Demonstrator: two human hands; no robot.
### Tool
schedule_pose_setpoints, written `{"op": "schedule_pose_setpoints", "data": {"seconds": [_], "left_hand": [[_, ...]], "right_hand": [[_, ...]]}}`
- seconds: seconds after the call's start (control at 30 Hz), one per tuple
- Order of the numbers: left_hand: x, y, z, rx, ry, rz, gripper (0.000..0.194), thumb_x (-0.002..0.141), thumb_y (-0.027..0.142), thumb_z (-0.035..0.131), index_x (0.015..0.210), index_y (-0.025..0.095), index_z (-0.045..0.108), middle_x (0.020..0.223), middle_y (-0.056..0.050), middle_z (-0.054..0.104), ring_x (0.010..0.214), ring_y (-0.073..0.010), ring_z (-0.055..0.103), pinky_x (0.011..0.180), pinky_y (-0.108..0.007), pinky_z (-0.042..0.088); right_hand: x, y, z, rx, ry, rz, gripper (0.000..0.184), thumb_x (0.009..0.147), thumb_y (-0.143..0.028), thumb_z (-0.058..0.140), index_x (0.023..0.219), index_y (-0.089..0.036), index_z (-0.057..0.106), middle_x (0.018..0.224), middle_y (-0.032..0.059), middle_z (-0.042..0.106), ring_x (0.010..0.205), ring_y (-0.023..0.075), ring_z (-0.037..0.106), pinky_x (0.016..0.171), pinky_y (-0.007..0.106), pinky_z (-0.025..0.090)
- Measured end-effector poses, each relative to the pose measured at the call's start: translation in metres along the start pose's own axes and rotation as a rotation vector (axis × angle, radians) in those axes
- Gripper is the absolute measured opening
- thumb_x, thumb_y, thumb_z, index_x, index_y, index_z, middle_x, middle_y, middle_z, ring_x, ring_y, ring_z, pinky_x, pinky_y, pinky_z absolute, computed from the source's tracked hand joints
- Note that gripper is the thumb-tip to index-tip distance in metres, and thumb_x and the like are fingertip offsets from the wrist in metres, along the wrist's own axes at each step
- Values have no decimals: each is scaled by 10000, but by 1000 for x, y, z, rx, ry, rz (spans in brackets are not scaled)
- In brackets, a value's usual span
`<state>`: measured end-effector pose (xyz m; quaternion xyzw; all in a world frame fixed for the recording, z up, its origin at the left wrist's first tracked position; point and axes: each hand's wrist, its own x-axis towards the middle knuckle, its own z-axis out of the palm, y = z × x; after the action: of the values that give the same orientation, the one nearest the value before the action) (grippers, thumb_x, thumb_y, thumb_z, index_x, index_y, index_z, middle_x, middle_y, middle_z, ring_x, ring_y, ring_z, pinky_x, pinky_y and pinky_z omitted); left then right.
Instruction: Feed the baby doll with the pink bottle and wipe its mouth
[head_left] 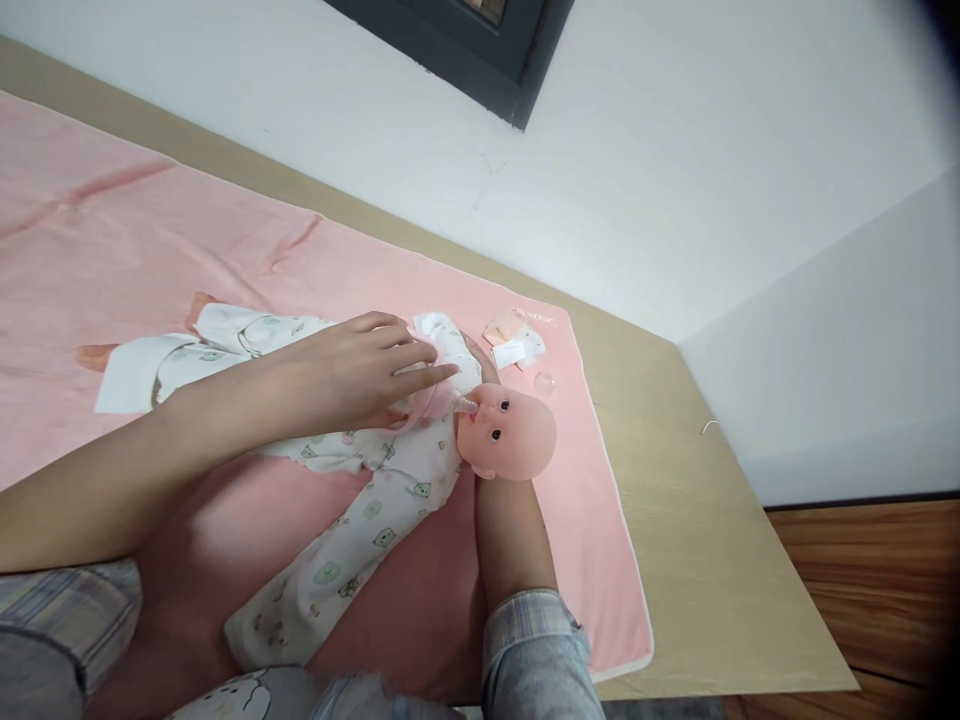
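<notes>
A baby doll [510,435] in a white printed sleepsuit [375,500] lies on a pink blanket [112,230], its bare head toward the right. My left hand [360,375] lies over the doll's chest, fingers wrapped round a small pink feeding bottle [431,405] whose teat touches the doll's mouth. My right hand [480,360] reaches under the doll's head and neck and cradles them. Only its fingertips show behind the neck, and its forearm [514,535] runs toward me.
The blanket covers a light wooden table [712,570] that stands against a white wall. Small pale packets [516,340] and a clear round cap [544,382] lie on the blanket just beyond the doll's head. The table's right edge drops to a wooden floor [885,590].
</notes>
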<state>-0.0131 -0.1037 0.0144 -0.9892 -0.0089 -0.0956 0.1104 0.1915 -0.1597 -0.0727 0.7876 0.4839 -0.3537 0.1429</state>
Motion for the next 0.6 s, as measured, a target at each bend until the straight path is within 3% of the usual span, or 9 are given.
{"op": "schedule_pose_setpoints", "data": {"seconds": [0.1, 0.3, 0.43, 0.53, 0.6], "left_hand": [[0, 0, 0, -15, 15, 9, 537, 885, 234, 654, 1407, 264, 531, 1245, -72, 638, 1151, -281, 569, 1081, -427, 368], [-1, 0, -1, -27, 47, 20, 532, 873, 222, 676, 1389, 250, 549, 1223, -81, 642, 1135, -282, 581, 1076, -425, 373], [-1, 0, 0, -2, 38, 28, 549, 877, 239, 681, 1405, 237, 532, 1243, -87, 635, 1142, -289, 575, 1076, -435, 374], [-1, 0, 1, -14, 31, 21, 547, 877, 232, 677, 1405, 234, 531, 1244, -88, 635, 1140, -287, 577, 1083, -439, 368], [-1, 0, 1, -29, 31, 12, 551, 873, 229, 676, 1406, 243, 532, 1241, -87, 636, 1153, -291, 575, 1085, -439, 367]], "right_hand": [[-15, 2, 1, -92, -63, 135, 285, 719, -427, 785, 909, -267, 646, 977, 82, 688, 1055, 363, 689, 882, 520, 633], [-30, 2, -1, -83, 2, 73, 319, 722, -490, 776, 921, -276, 648, 935, 71, 690, 987, 336, 707, 838, 491, 646], [-33, 5, 1, -79, -47, 59, 323, 740, -491, 763, 960, -282, 652, 923, 73, 689, 1018, 336, 700, 854, 489, 644], [-35, 7, 4, -56, 41, 40, 330, 766, -523, 730, 997, -303, 647, 975, 69, 692, 1030, 326, 699, 862, 466, 649], [-37, 4, 5, -59, 110, 101, 339, 786, -541, 703, 1019, -302, 643, 1009, 72, 691, 1048, 332, 694, 874, 474, 647]]}}
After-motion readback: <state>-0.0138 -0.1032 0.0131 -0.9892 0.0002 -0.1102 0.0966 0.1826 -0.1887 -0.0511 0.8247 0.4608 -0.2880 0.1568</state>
